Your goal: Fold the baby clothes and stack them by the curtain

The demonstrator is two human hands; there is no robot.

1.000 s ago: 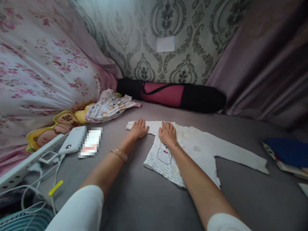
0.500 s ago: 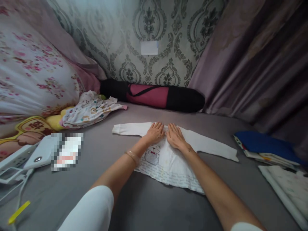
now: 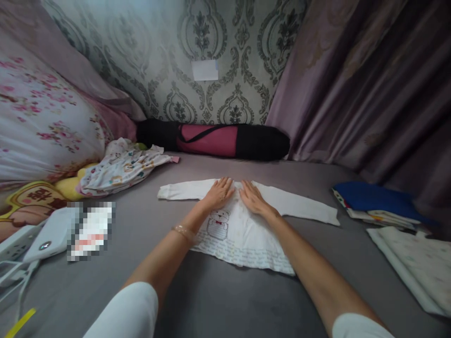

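A small white long-sleeved shirt [image 3: 246, 234] lies spread on the grey sheet, its sleeves stretched out to both sides. A bear drawing is printed on its front, and lines of writing run along the hem. My left hand [image 3: 220, 193] rests flat on the shirt's left shoulder by the neckline, fingers extended. On the other side of the neckline, my right hand [image 3: 252, 197] presses flat with fingers stretched out. Neither hand grips the cloth. A bracelet circles my left wrist.
A black and maroon long bag [image 3: 207, 140] lies along the wall. Folded blue cloth [image 3: 377, 202] and pale folded fabric [image 3: 416, 263] are at right. At left are a crumpled patterned garment [image 3: 123, 166], a white power bank [image 3: 52, 234] and a power strip [image 3: 16, 244].
The view has turned slightly to the right, so the scene sits further left. Both hands remain flat on the shirt near the neckline, and the shirt looks much the same.
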